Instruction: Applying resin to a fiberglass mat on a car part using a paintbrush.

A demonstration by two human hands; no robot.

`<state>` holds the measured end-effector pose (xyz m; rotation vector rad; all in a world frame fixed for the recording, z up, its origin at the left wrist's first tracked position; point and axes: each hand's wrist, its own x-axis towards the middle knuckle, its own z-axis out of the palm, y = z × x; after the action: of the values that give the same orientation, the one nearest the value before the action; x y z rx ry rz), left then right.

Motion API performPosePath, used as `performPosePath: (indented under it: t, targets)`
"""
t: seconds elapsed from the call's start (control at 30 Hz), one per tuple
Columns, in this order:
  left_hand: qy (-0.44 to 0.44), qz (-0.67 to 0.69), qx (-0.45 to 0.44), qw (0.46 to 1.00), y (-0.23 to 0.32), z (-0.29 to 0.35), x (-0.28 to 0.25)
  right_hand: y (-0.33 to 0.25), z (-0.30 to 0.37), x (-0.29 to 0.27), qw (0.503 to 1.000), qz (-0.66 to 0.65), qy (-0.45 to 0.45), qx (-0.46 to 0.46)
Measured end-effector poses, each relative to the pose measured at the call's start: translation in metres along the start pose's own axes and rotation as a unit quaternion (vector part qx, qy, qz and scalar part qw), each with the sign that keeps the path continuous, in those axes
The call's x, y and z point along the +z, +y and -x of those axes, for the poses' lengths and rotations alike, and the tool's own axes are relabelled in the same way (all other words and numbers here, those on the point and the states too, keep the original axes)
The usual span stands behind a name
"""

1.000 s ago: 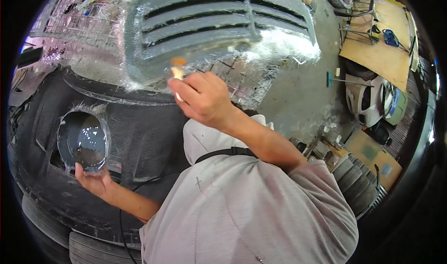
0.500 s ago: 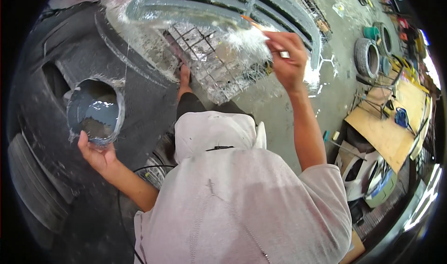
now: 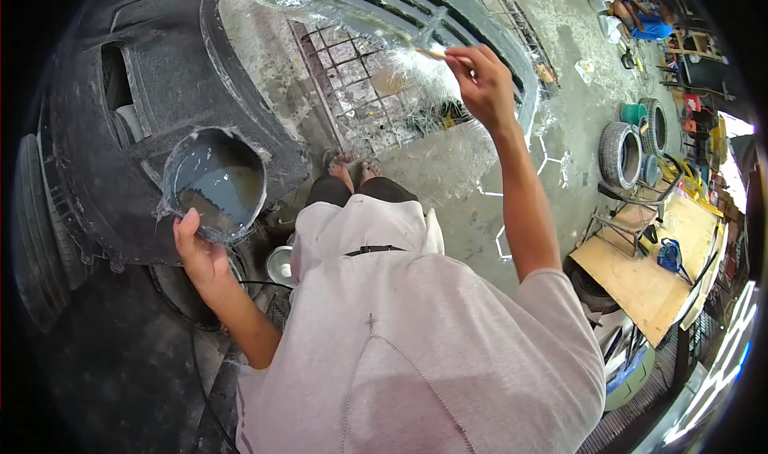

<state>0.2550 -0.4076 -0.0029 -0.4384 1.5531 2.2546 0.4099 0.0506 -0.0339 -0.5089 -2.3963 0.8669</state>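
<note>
Pinching a slim brush [image 3: 434, 53] between thumb and fingers, the right hand [image 3: 486, 86] reaches toward the far side, the tip by the near edge of a grey slatted panel [image 3: 428, 22], beside white fibres [image 3: 432, 74]. At left, the left hand [image 3: 204, 254] grips a grey-coated bucket [image 3: 182, 160], thumb over its near rim.

One bucket [image 3: 178, 166], one brush [image 3: 436, 53], one slatted panel [image 3: 433, 27].

grey concrete floor [image 3: 464, 224] with two tires [image 3: 610, 153], a green bucket [image 3: 634, 114], a pale scrap [image 3: 586, 71]
</note>
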Motion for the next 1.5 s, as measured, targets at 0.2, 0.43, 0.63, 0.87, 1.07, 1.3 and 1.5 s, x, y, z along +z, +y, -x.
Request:
performPosePath:
  t: [0.2, 0.43, 0.63, 0.87, 1.07, 1.3, 1.5]
  targets:
    - [-0.044, 0.005, -0.023, 0.999, -0.016, -0.015, 0.029, -0.041, -0.035, -0.015, 0.997, -0.052, -0.053, -0.018]
    - [-0.096, -0.022, -0.023, 0.995, -0.026, -0.032, 0.112, -0.142, -0.065, -0.009, 0.946, -0.146, -0.216, -0.194]
    - [-0.087, -0.069, -0.014, 0.994, -0.049, -0.041, 0.159, -0.090, -0.048, 0.045, 0.938, -0.168, -0.277, 0.123]
    - [-0.054, 0.058, -0.052, 0.995, -0.102, -0.027, 0.168, 0.004, -0.052, 0.009, 0.879, -0.401, -0.110, 0.234]
    - [-0.024, 0.104, -0.061, 0.992, -0.132, -0.018, 0.197, 0.057, -0.106, 0.044, 0.959, -0.251, -0.109, -0.069]
    - [0.057, 0.096, -0.032, 0.993, -0.137, 0.014, 0.191, 0.075, -0.095, 0.027, 0.943, -0.046, -0.177, -0.277]
    - [0.079, 0.099, 0.000, 0.992, -0.141, 0.028, 0.178, 0.036, -0.149, 0.022, 0.938, -0.007, -0.283, -0.202]
